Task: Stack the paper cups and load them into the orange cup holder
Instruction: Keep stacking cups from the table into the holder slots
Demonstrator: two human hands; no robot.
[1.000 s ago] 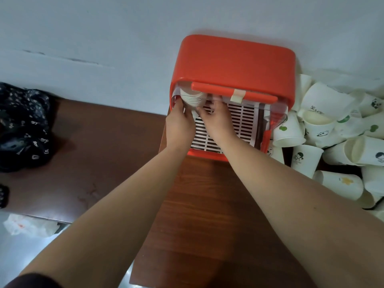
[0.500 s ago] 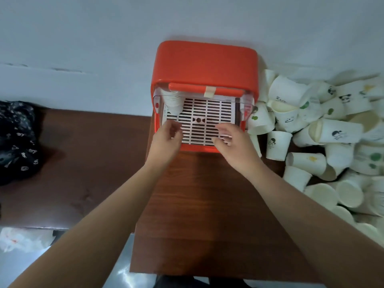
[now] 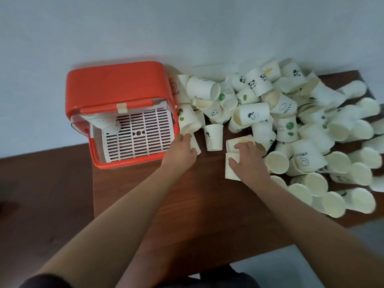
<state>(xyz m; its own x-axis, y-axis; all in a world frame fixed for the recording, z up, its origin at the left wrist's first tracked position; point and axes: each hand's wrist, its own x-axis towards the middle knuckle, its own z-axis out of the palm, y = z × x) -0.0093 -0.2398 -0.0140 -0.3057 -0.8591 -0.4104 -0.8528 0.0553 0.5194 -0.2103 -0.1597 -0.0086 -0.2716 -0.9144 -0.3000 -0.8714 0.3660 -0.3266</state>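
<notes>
The right hand (image 3: 247, 161) curls its fingers over a paper cup (image 3: 233, 142) lying on its side. The left hand (image 3: 179, 149) touches a second cup (image 3: 195, 144); whether it grips, I cannot tell. An upright cup (image 3: 214, 138) stands between them. Behind spreads the loose pile (image 3: 311, 125). The orange cup holder (image 3: 116, 88), one stack (image 3: 104, 121) inside, lies left, nearer the left hand.

An orange plastic cup holder (image 3: 116, 84) stands at the far left corner of the brown wooden table (image 3: 187, 215), backed against the wall (image 3: 187, 28). Inside it, a stack of white paper cups (image 3: 104, 121) lies along its left side on a white slotted tray (image 3: 141, 134). A heap of loose paper cups (image 3: 301, 121) covers the table's right half, from far edge to right edge. One upright paper cup (image 3: 214, 137) stands just right of the holder, between the left hand (image 3: 179, 151) and the right hand (image 3: 248, 161), which grips a lying cup (image 3: 230, 171) at the heap's near left fringe.
</notes>
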